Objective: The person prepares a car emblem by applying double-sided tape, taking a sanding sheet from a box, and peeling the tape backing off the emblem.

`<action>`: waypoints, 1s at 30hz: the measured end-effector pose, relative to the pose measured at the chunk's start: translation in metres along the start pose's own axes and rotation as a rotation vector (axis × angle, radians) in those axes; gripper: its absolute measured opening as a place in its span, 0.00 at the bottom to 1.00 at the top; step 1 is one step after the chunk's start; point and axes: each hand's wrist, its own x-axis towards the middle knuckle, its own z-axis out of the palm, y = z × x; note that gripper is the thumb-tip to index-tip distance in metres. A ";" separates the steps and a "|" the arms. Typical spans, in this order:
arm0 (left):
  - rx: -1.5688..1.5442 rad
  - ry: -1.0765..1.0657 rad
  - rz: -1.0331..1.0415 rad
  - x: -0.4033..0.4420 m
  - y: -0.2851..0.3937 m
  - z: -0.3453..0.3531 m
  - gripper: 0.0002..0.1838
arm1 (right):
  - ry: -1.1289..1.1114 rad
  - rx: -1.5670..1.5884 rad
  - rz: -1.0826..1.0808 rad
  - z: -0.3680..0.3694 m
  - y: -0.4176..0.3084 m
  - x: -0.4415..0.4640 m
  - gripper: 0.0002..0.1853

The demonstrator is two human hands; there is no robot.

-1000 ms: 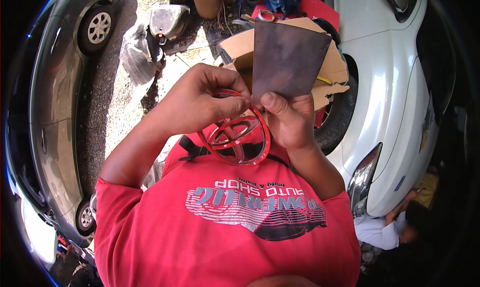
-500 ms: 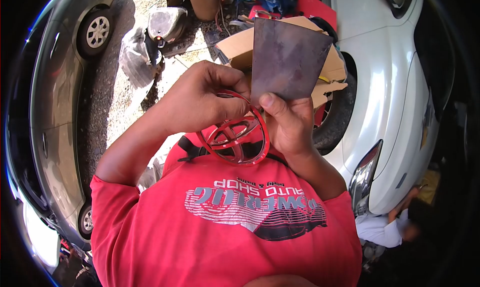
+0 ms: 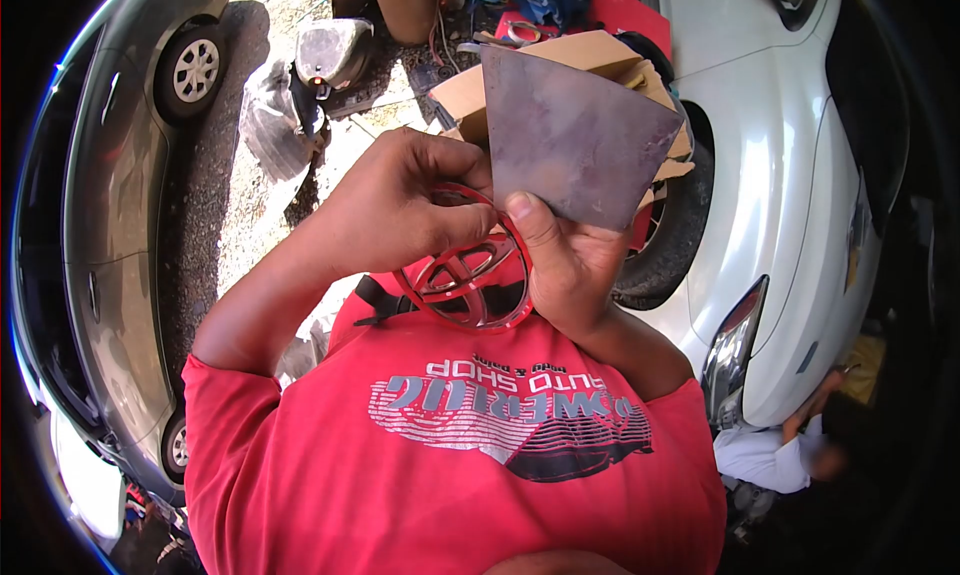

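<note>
My left hand (image 3: 400, 200) is closed, thumb and fingers pinching the upper rim of an oval car emblem (image 3: 470, 280). The emblem has red edges and shiny inner bars, and hangs in front of my chest. Beside it, my right hand (image 3: 575, 265) grips the lower edge of a flat, dark grey, smeared plate (image 3: 580, 135) with its thumb on the near face. The plate is wider at the top and tilts to the right. The fingers behind it are partly hidden. The plate's lower left corner is close to my left fingertips; whether they touch I cannot tell.
An open cardboard box (image 3: 565, 53) stands behind the plate. A white car (image 3: 755, 175) is at the right, a grey-brown car (image 3: 120, 205) at the left. Loose car parts (image 3: 335, 55) lie on the gravel. A person in a white shirt (image 3: 765, 460) is at lower right.
The plate has turned clockwise, its top left corner shifting left and its right side dropping. My right hand has turned with it and moved slightly left. My left hand and the emblem have barely moved.
</note>
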 end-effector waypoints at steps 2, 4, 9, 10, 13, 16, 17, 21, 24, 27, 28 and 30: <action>0.008 -0.006 0.005 0.000 -0.003 0.000 0.09 | 0.007 -0.072 -0.050 0.000 0.000 -0.001 0.18; -0.002 0.007 0.003 0.001 -0.007 0.000 0.11 | -0.016 -0.115 -0.062 -0.004 0.003 -0.002 0.18; 0.037 -0.003 0.024 0.000 -0.004 -0.001 0.10 | 0.071 -0.003 0.049 0.001 -0.001 -0.002 0.18; 0.048 -0.003 0.018 -0.001 -0.002 0.000 0.09 | 0.080 0.015 0.060 0.001 -0.001 -0.002 0.18; 0.115 0.065 0.090 -0.001 -0.007 0.001 0.08 | 0.095 0.007 0.137 -0.001 -0.005 0.002 0.18; 0.172 0.172 0.178 -0.004 -0.008 0.002 0.10 | 0.119 0.039 0.198 0.002 -0.006 0.003 0.17; 0.173 0.169 0.177 -0.005 -0.009 0.003 0.10 | 0.122 0.040 0.198 0.002 -0.005 0.003 0.17; 0.516 0.279 0.509 -0.005 -0.013 0.007 0.12 | 0.164 0.173 0.318 0.003 -0.004 0.006 0.15; 0.660 0.337 0.639 -0.006 -0.015 0.010 0.13 | 0.195 0.279 0.386 0.003 -0.004 0.007 0.15; 0.816 0.375 0.707 -0.008 -0.013 0.012 0.15 | 0.193 0.305 0.424 0.003 -0.006 0.007 0.15; 0.888 0.385 0.747 -0.008 -0.012 0.013 0.16 | 0.191 0.310 0.438 0.003 -0.007 0.008 0.15; 0.929 0.395 0.751 -0.008 -0.010 0.016 0.17 | 0.201 0.287 0.432 0.003 -0.007 0.008 0.15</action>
